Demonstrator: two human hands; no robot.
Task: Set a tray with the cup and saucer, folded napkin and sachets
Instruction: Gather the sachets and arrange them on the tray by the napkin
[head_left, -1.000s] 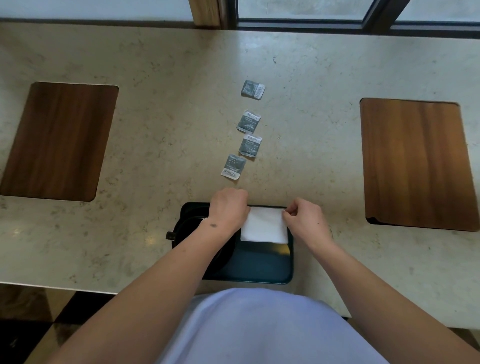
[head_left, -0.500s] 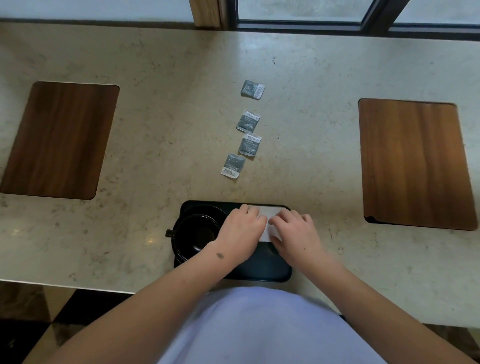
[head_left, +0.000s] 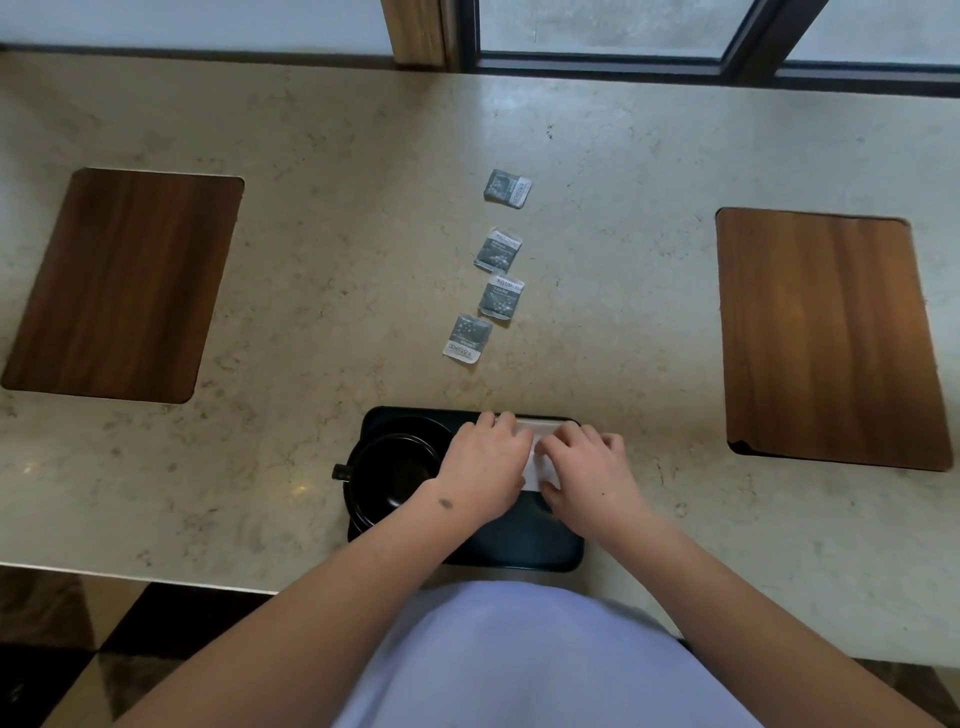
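Since before, both hands (head_left: 485, 470) flat over white napkin (head_left: 535, 462), mostly hidden.

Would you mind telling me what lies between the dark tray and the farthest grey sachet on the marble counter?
In the head view, three more grey sachets lie between the dark tray and the farthest grey sachet.

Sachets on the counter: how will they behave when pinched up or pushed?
The four sachets look flat and thin, so probably light and floppy, hard to pinch off the smooth stone counter. Pushed, they would likely slide, not roll.
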